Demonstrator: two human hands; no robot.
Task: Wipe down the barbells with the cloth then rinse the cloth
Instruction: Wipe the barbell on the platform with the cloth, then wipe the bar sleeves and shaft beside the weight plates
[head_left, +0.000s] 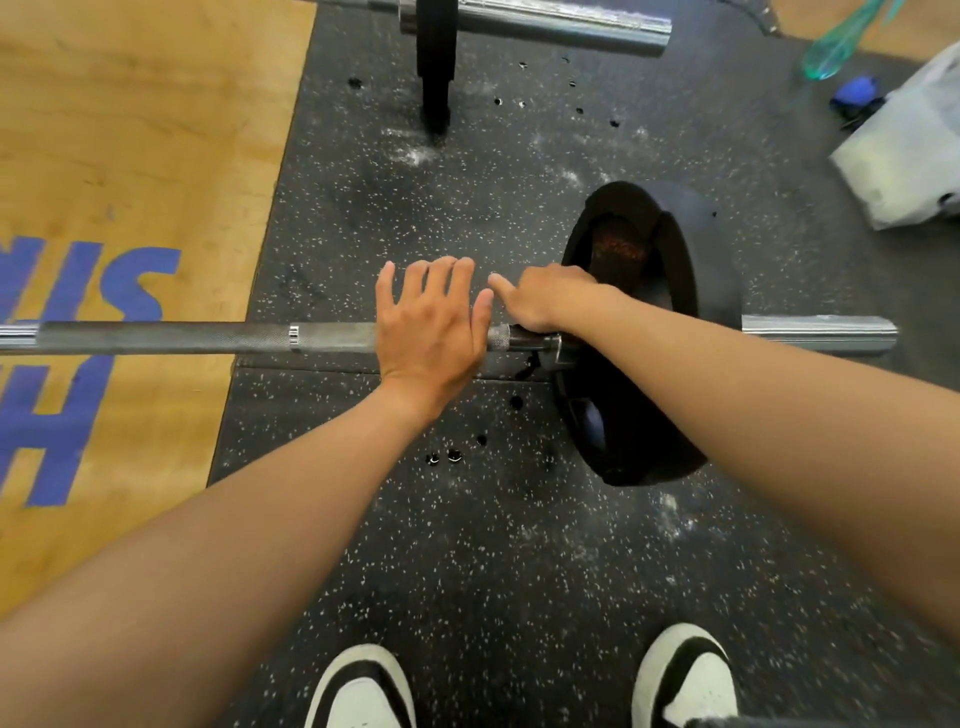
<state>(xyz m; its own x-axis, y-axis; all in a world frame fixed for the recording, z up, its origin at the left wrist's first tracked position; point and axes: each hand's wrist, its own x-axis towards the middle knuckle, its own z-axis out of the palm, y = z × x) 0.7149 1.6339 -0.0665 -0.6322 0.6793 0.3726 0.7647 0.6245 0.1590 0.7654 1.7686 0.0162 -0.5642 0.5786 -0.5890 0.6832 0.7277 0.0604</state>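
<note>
A barbell lies across the black rubber floor, its knurled shaft (182, 338) running left and its black plates (670, 332) standing at the right, with the chrome sleeve end (815, 332) beyond them. My left hand (431, 322) lies flat over the shaft, fingers straight and spread. Right beside it, my right hand (545, 299) curls over the bar just inside the plates, its index finger pointing left. No cloth shows in either hand. A second barbell (545, 26) with a thin black plate (436, 67) lies at the top.
A wooden platform (130, 156) with blue lettering covers the left side. At the top right sit a white plastic bag (909, 150), a teal bottle (841, 41) and a small blue object (857, 93). My shoes (363, 691) stand at the bottom edge.
</note>
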